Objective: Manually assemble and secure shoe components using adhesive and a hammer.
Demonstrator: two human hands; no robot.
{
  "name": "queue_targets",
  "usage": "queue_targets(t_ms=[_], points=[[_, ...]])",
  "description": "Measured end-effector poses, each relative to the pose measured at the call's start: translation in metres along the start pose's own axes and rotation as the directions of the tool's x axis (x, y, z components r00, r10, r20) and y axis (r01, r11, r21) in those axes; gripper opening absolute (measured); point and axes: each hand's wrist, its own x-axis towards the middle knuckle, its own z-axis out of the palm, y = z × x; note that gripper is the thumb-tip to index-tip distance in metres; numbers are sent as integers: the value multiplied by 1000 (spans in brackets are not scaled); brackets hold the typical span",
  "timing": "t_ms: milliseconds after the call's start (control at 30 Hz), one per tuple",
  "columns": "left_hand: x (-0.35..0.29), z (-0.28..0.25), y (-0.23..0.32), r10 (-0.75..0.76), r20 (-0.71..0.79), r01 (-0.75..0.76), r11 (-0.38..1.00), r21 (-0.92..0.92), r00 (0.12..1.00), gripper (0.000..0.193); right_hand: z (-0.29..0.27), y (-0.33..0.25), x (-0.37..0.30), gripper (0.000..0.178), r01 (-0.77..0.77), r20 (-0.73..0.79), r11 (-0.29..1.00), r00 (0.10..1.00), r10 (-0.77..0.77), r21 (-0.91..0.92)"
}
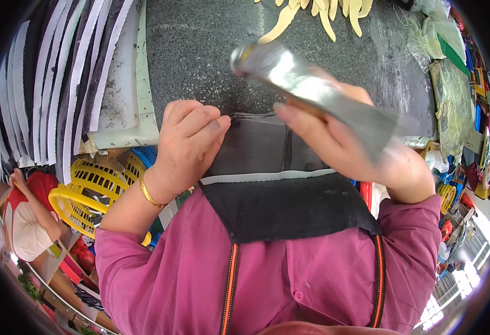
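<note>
1. Black and slightly shiny, the sheet (250, 142) lies at the near side of the table (195, 56), in the middle, close to the wearer's body; I see a whitish band (270, 176) along its near edge and a dark vertical line on its right part.
2. At the sheet's far left corner I have the left hand (192, 139), fingers curled inward and thumb against them; I cannot tell whether it pinches the sheet or merely rests there. A gold-coloured bangle (149, 192) circles that wrist.
3. The right hand (328, 142) is clenched around the handle of a hammer-shaped tool (317, 89), raised over the right part of the sheet. I get its metal head blurred, slanting from far left to near right.
4. Nearer than the band, I see a black apron (289, 209) with orange-striped straps (231, 287) over a magenta shirt (189, 273).
5. On the far left, long black strips (61, 84) with pale edges lie side by side; at the far edge I make out pale yellow finger-shaped pieces (283, 25).
6. Beyond the table, I find a yellow basket (61, 195) and another person (33, 223) on the left, and crumpled clear plastic (451, 100) on the right.
</note>
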Motion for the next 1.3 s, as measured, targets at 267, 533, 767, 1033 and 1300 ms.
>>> queue_targets(t_ms=[267,533,767,1033,1300], points=[[4,-2,14,-178,23,177,984,36,984,41,-18,27,-40,23,-190,-17,981,982,189,-37],[17,-34,37,-260,280,339,896,-286,924,30,-128,140,-129,32,-716,-602,373,698,388,-590],[90,-22,-25,-517,198,547,822,-156,833,33,-145,150,-137,39,-517,-457,494,854,247,-699],[71,2,31,-69,271,48,995,84,960,42,-138,99,-354,16,-392,-939,897,-179,-293,-205],[87,41,44,-114,268,82,989,125,957,25,-8,362,-457,30,-309,-534,436,-493,687,845]])
